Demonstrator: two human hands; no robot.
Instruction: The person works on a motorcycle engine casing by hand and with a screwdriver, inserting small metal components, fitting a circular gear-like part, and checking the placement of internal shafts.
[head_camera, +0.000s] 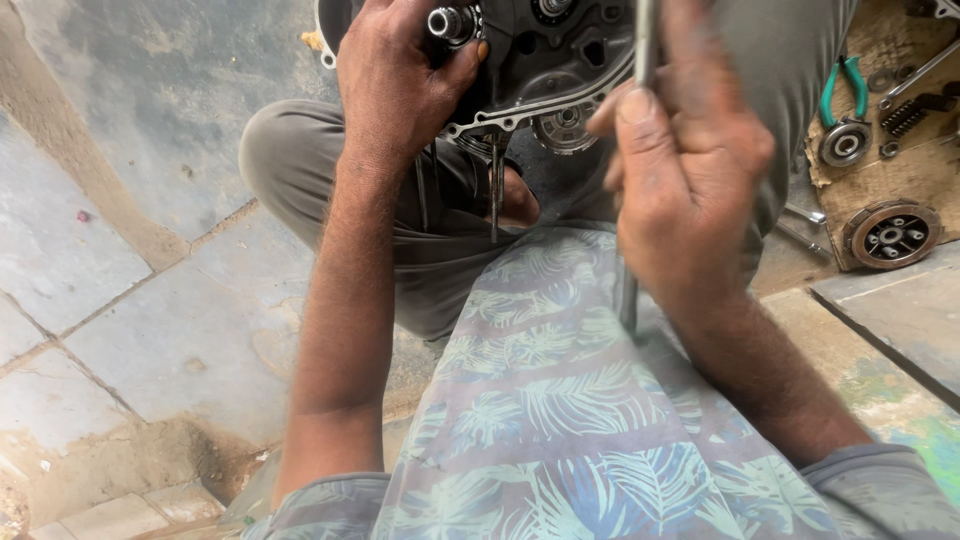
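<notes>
Left hand: left hand (400, 80) is curled over the top edge of the engine case (560, 50), fingers bent and thumb pressed on the front, so it has hold of the case.
Right hand: right hand (690, 170) is closed tight around a thin metal rod (645, 40); the rod sticks up past the fingers and a bit shows below the wrist.
Engine case: dark grey metal, just in front of both hands, touching the left hand, with a round shaft end (445, 22) beside the left thumb.
Other person: a bent knee in grey trousers (300, 160) sits under the left hand, behind the case.
Beyond the right hand: green-handled pliers (842, 85), a round metal bearing (845, 143) and a round clutch plate (892, 234) lie on a wooden board (920, 180), well apart from the hand.
Below the arms: a leaf-print shirt (560, 420).
Ground: stone floor (140, 300), off past the left arm.
</notes>
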